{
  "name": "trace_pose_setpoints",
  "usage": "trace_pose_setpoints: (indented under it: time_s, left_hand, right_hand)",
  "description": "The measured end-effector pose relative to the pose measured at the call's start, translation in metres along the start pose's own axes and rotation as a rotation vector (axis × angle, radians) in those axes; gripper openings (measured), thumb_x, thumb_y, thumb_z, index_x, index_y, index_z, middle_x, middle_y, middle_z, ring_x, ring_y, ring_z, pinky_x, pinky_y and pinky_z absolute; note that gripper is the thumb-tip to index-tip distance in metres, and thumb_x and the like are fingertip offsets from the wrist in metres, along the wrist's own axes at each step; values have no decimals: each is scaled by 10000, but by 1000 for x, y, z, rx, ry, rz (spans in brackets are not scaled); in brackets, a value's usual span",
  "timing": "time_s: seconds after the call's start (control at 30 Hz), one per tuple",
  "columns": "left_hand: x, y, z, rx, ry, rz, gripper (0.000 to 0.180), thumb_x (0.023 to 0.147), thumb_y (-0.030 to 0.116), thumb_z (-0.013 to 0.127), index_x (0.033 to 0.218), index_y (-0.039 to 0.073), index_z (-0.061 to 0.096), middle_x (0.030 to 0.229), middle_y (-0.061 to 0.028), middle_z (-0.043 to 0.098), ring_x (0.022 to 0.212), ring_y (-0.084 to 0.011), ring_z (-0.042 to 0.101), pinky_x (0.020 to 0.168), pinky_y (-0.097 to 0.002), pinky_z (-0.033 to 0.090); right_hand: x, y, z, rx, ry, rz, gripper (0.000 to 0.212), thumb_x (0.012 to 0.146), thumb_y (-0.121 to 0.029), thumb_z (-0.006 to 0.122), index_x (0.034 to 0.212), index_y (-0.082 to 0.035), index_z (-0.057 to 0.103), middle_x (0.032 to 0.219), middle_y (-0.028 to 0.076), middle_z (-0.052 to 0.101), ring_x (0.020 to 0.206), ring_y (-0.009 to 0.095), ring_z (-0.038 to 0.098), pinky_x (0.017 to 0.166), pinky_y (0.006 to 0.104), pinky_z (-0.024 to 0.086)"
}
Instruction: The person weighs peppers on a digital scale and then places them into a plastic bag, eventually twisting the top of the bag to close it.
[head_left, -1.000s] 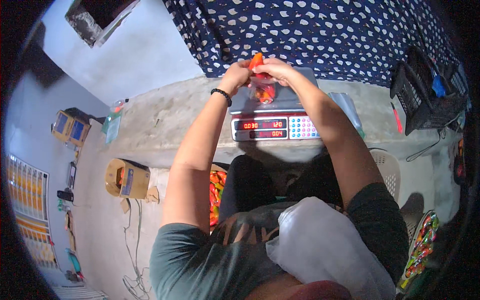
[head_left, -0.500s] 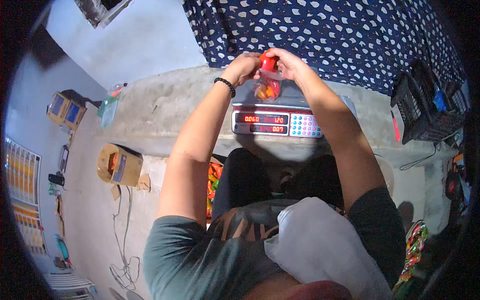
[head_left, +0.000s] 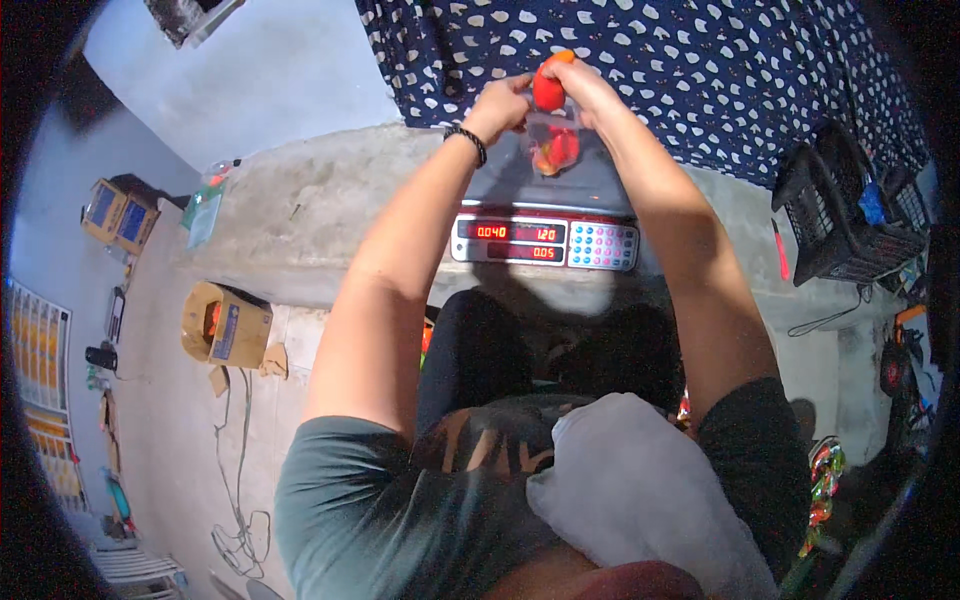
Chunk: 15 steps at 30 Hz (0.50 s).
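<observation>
My right hand [head_left: 590, 94] is closed round a glossy red pepper [head_left: 548, 92] at the mouth of a clear plastic bag [head_left: 541, 130]. An orange piece [head_left: 566, 57] shows above the fingers, perhaps a second pepper. On the bag's left, my left hand [head_left: 500, 108] pinches its rim; the fingertips are partly hidden. Red and orange-yellow peppers [head_left: 555, 155] lie inside the bag, low over the grey pan of a digital scale [head_left: 545, 243]. Whether the bag touches the pan, I cannot tell. The scale's red display is lit.
The scale stands on a concrete ledge [head_left: 330, 215] before a dark blue patterned curtain [head_left: 680, 60]. Black plastic baskets [head_left: 835, 220] and a red-handled tool [head_left: 780, 252] are at the right. A cardboard box [head_left: 240, 325] and a cord [head_left: 240, 500] lie at the left.
Both hands have risen and moved farther away, the right one with the red pepper. The bag has shifted slightly away and right. The scale's digits have changed.
</observation>
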<state>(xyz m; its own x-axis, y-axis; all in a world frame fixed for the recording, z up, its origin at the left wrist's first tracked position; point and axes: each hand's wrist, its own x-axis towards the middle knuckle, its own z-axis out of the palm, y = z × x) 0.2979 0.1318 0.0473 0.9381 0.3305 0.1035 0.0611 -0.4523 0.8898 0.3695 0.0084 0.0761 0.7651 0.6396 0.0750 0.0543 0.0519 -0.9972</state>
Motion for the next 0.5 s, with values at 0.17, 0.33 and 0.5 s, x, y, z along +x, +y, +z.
trace_pose_setpoints:
  time_s: [0.17,0.33,0.5]
  left_hand:
    - [-1,-23,18,-98,-17,-95,477,794,109,544,1263,131,462,769,-42,591,530,-111,495,480,-260,431]
    - [-14,-25,19,-293,-94,-54,489,774,109,542,1257,147,473,748,-22,569,546,-103,497,466,-236,412]
    - [-23,-53,3,121,254,194,469,732,328,625,1141,103,575,620,-61,574,502,-138,543,516,-257,456]
  right_hand:
    - [-2,11,-38,332,7,241,251,763,-266,533,958,-108,546,916,88,583,819,215,556,711,408,440]
    - [-6,40,-71,711,-129,300,325,787,-266,567,1036,-76,482,1019,124,563,931,287,566,784,472,467]
    - [-20,47,-43,369,-97,51,319,760,-96,611,1028,-19,456,951,101,555,895,227,582,760,377,505]
